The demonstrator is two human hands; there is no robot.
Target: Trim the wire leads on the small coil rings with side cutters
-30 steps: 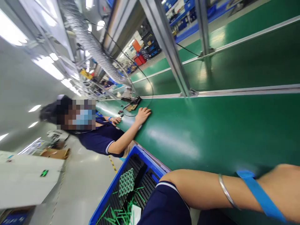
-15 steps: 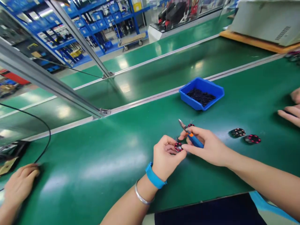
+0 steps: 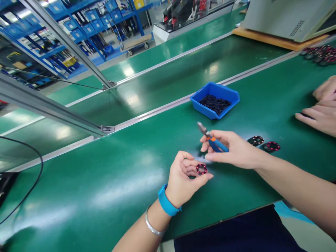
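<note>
My left grip [image 3: 185, 178], a bare hand, is closed on a small black ring [image 3: 201, 169] with pinkish-red spots. The ring is at the fingertips, above the green counter [image 3: 136, 157], and its round opening is turned toward my camera. The fingers are curled behind it and the thumb extends below it; how firmly the thumb presses, I cannot tell. On this wrist I see a blue band [image 3: 168, 203] and, lower on the forearm, a silver bracelet [image 3: 154, 225].

My right grip [image 3: 231, 148] is also closed, and it is holding the pliers [image 3: 219, 144], which have blue handles with orange parts. Their metal tip points up and to the left, well apart from the ring. The tip is a little blurred, so I cannot say whether its jaws are apart or together. Under the right fingers there is a dark blur, too unclear for me to name.

Beyond my two hands stands a blue bin [image 3: 202, 109], which contains many thin black pieces [image 3: 215, 103]. Near my right wrist, two black spotted parts [image 3: 272, 146] lie side by side on the counter. Farther to the right I see the hands of a co-worker [image 3: 321, 113], and behind them a pile of similar parts [image 3: 321, 55].
</note>
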